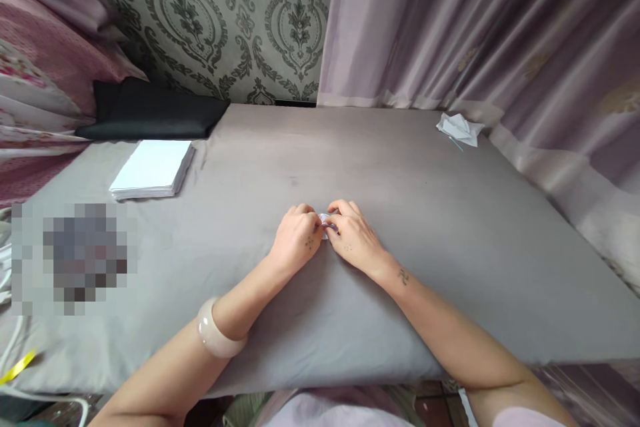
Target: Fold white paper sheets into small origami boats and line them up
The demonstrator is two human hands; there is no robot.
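Observation:
Near the middle of the grey cloth-covered table [320, 160], my left hand [299, 238] and my right hand [354, 235] meet over a small piece of folded white paper [325, 219]. Fingers of both hands are closed on it, pinching it from either side. Most of the paper is hidden beneath the fingertips, so its full shape does not show. My left wrist wears a pale bangle [213, 330].
A stack of white paper [153, 170] lies at the left, before a folded black cloth [155, 110]. Folded white papers [459, 128] rest at the far right corner by the curtain [415, 27]. White cables [15, 340] and a yellow strip [19, 367] are at the left edge.

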